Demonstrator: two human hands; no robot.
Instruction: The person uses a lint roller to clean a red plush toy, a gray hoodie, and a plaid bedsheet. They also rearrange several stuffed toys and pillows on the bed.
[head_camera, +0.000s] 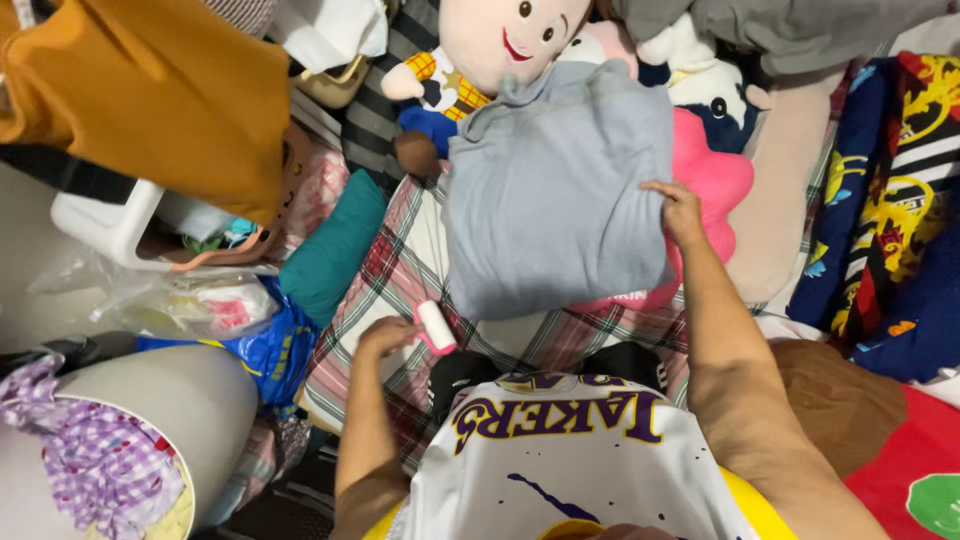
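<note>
Left hand (385, 335) is closed around the pink handle of a lint roller with a white cylindrical head (436, 327), held just above the red-and-white plaid bed sheet (385, 275). Right hand (680, 212) rests on the right edge of a soft, folded grey fleece garment (555, 195), fingers curled over the cloth; how firmly they pinch it is hard to tell. The garment lies on the sheet and overlaps a bright pink plush cushion (715, 175), mostly hidden beneath it. A big-headed stuffed doll (500, 40) peeks over the top, cut off by the frame.
</note>
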